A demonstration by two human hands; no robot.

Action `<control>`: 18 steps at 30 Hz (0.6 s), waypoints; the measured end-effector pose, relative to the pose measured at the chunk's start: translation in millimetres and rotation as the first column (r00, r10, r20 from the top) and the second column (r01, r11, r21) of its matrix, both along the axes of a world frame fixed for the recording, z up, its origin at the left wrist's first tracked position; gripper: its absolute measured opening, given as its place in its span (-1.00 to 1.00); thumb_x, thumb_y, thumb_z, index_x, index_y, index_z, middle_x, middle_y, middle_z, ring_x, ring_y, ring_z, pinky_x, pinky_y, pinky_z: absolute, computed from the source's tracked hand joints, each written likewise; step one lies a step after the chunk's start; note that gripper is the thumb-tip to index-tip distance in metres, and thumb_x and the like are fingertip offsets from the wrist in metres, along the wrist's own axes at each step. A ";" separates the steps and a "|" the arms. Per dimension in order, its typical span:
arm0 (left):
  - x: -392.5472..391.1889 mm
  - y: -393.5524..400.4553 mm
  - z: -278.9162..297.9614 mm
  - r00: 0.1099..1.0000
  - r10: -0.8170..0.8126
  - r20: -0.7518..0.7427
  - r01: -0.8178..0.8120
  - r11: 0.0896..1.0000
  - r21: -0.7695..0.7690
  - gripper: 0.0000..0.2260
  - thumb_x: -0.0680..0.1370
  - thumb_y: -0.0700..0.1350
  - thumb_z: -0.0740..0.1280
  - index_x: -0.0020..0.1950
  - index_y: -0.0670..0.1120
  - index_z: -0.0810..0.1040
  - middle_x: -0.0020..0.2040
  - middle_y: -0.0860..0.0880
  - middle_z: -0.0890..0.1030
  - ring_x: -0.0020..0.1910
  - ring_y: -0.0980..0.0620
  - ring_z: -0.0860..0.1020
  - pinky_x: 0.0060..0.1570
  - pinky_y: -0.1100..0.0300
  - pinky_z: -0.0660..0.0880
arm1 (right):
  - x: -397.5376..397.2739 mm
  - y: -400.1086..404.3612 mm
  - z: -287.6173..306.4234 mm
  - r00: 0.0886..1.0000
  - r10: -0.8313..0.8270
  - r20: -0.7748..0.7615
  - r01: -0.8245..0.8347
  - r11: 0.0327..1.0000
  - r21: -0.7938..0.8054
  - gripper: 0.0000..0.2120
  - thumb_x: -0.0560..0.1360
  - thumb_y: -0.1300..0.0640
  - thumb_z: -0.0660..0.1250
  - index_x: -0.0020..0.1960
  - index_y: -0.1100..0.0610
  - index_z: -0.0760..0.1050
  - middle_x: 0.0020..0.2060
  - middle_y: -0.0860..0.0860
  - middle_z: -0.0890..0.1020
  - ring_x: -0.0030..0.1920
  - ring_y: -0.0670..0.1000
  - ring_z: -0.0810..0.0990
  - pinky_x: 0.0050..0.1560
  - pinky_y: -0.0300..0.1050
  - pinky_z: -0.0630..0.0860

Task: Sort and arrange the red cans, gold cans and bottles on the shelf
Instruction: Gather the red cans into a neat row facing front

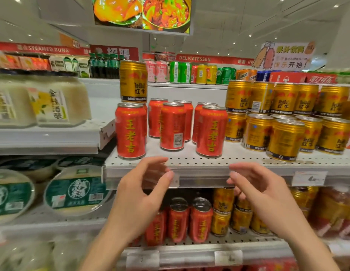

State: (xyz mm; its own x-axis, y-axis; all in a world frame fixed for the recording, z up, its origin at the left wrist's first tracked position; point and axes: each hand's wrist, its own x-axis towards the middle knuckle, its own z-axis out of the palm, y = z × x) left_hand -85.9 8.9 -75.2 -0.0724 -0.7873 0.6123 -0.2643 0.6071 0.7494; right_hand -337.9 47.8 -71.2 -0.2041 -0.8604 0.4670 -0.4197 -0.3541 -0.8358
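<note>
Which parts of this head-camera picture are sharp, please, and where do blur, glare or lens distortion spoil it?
In the head view, the front red cans and the stacked gold can read sharply; the jars at the left edge are smeared; both hands, left hand and right hand, are softly blurred; the wide lens bows the shelf edge; ceiling lights glint on the gold cans at the right.

Both hands empty, fingers loosely curled, just below shelf [209,163] edge: left hand [144,184], right hand [256,186]. Red cans [172,126] on shelf; one gold can [133,81] stacked atop leftmost red; gold cans [283,118] w/ two tiers on shelf's right.
</note>
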 end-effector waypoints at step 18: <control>80.5 -57.0 113.6 0.664 0.449 0.598 -0.185 0.874 -0.450 -0.53 0.49 0.24 0.32 0.30 0.02 0.48 0.18 0.06 0.47 0.11 0.04 0.53 0.04 0.05 0.56 | 49.8 -59.8 65.1 0.831 -0.155 -0.534 0.085 0.984 -0.153 -0.77 0.55 -0.03 0.41 0.19 -0.07 0.56 -0.20 -0.21 0.68 -0.17 -0.24 0.62 -0.16 -0.36 0.50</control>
State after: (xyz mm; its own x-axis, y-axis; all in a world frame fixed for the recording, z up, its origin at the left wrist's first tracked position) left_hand -5.4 -48.1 38.4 -0.3458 -0.6049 0.7173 -0.8307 0.5528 0.0657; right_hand -288.0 -12.1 -6.1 0.0138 -0.7770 0.6293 -0.8380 -0.3523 -0.4166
